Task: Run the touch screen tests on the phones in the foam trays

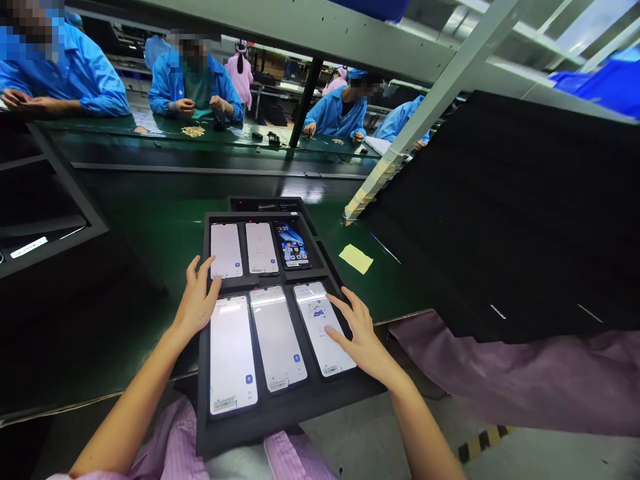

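Observation:
A black tray (300, 407) juts over the near edge of the green bench, with several lit phones in two rows. Fingers apart, my left hand (197, 300) rests at the tray's left side, its fingertips by the upper left phone (226, 250). My right hand (357, 333) is spread over the lower right phone (320, 333), thumb and a finger over its screen. That screen shows a small blue picture. White screens light the lower left phone (233, 360), lower middle phone (277, 340) and upper middle phone (261, 247). The upper right phone (293, 247) shows app icons.
Another dark tray (265, 205) lies behind. A yellow note (356, 259) and a pen (385, 248) lie right on the green bench (150, 227). A slanted post (430, 120) and black cloth (525, 213) stand right. People in blue work across the bench.

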Action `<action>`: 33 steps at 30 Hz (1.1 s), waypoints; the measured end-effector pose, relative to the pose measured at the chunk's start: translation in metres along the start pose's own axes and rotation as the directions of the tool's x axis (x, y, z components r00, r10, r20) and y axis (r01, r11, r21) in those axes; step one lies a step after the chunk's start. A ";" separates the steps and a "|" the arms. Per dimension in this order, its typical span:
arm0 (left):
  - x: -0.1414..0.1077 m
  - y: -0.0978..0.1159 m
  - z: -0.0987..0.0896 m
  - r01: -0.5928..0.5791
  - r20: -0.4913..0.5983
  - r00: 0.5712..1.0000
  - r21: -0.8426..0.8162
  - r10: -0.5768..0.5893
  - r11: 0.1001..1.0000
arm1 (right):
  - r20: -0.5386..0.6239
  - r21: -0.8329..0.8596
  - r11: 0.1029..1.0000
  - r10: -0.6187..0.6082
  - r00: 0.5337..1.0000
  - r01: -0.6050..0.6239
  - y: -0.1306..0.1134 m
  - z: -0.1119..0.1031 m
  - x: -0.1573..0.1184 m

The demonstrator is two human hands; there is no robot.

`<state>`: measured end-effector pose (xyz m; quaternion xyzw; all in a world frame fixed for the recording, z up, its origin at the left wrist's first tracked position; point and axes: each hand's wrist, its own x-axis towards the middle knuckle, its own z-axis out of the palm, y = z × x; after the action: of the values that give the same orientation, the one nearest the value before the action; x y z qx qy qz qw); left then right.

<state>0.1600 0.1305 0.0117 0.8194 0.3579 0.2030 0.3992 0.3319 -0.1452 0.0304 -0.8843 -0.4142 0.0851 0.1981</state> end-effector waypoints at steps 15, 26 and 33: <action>0.002 -0.004 0.002 -0.055 -0.036 0.998 0.037 0.056 0.998 | -0.001 -0.314 0.910 -0.286 0.958 0.272 -0.021 0.015 0.131; 0.016 0.016 -0.006 -0.313 0.090 0.945 0.526 0.314 0.791 | -0.047 -0.206 0.891 -0.421 0.906 0.404 -0.057 0.023 0.145; 0.023 0.018 -0.002 -0.366 0.189 0.929 0.578 0.317 0.729 | -0.034 -0.219 0.893 -0.410 0.912 0.393 -0.047 0.025 0.140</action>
<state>0.1824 0.1410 0.0285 0.9621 0.2311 0.1165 0.0862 0.3811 -0.0040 0.0295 -0.7980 -0.5864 -0.0363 0.1342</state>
